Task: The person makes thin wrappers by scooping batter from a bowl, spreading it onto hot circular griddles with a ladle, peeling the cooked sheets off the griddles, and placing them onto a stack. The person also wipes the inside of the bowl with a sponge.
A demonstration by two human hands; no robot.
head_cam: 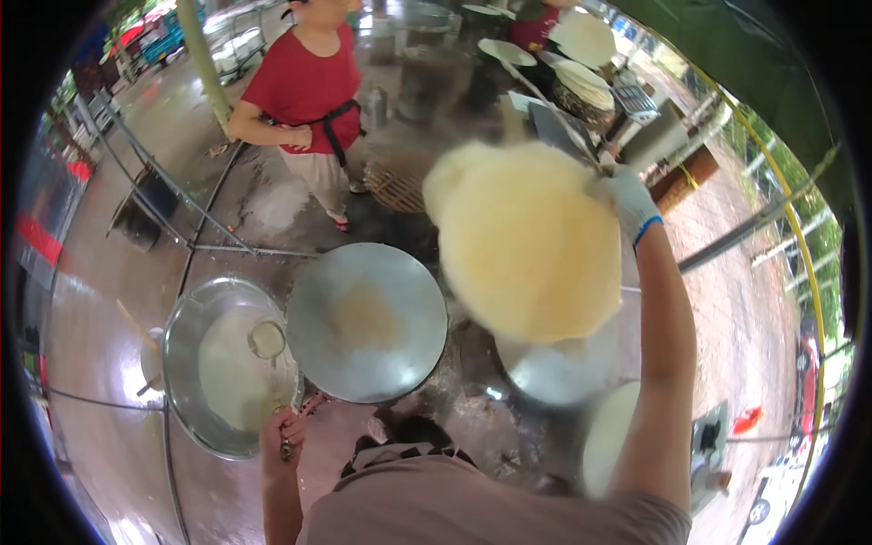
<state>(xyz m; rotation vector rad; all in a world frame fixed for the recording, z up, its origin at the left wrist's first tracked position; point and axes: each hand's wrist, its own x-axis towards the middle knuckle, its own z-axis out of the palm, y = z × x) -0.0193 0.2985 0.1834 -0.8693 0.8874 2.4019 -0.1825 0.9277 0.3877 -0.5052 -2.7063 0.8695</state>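
Note:
My left hand [283, 434] holds the handle of a metal ladle [266, 340], whose bowl holds pale batter over a large metal basin [178, 354] of the same batter [231, 371]. Right of the basin is a round metal griddle [368, 323] with a tan patch on its middle. In my gloved right hand [627, 194] is the edge of a large, thin, pale-yellow flatbread [535, 248], blurred, hanging above a second round griddle [558, 375]. Whether the glove also grips the long thin stick behind it cannot be told.
A person in a red shirt [306, 82] stands beyond the griddles, near a round grate [398, 185]. Stacked flatbreads [582, 85] and a scale [635, 102] are at the upper right. A pale round sheet [610, 436] lies beside my right arm. Metal poles [160, 177] slant at the left.

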